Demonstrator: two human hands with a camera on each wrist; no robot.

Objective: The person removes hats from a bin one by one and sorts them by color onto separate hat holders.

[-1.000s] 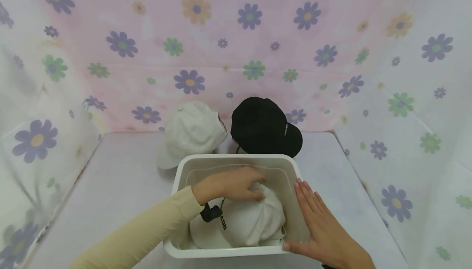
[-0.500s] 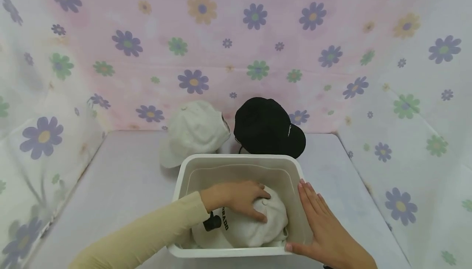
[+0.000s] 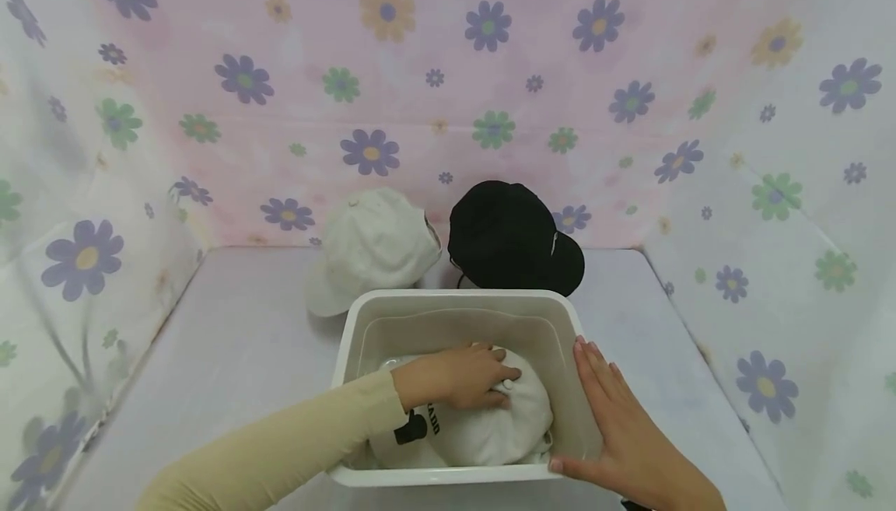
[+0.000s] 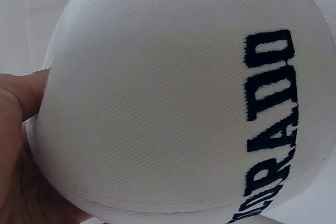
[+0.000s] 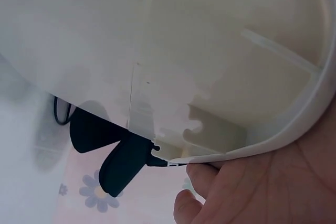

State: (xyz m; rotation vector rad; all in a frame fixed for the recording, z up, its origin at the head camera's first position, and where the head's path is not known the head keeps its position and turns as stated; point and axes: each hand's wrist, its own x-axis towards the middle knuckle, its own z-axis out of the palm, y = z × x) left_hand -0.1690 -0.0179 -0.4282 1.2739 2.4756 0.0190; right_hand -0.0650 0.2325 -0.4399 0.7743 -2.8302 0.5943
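In the head view a white baseball cap [image 3: 490, 437] with dark lettering lies inside a white plastic tub [image 3: 441, 477], brim to the left. My left hand [image 3: 462, 377] reaches into the tub and grips the top of the crown, fingers and thumb bent over it. The left wrist view shows the cap's crown [image 4: 147, 98] up close, with part of the left hand [image 4: 23, 145] against its edge. My right hand [image 3: 623, 433] rests on the tub's right side, fingers straight along the wall and thumb at the front corner. The right wrist view shows that hand [image 5: 262, 187] touching the rim.
Behind the tub, another white cap [image 3: 378, 243] and a black cap [image 3: 511, 235] stand side by side on the pale tabletop [image 3: 245, 340]. Flower-patterned cloth [image 3: 434, 106] encloses the back and sides. Something dark [image 3: 411, 428] sits at the left wrist.
My left hand has come down from above the cap and closed its fingers over the crown. The right hand stays against the tub. The head view has shifted slightly.
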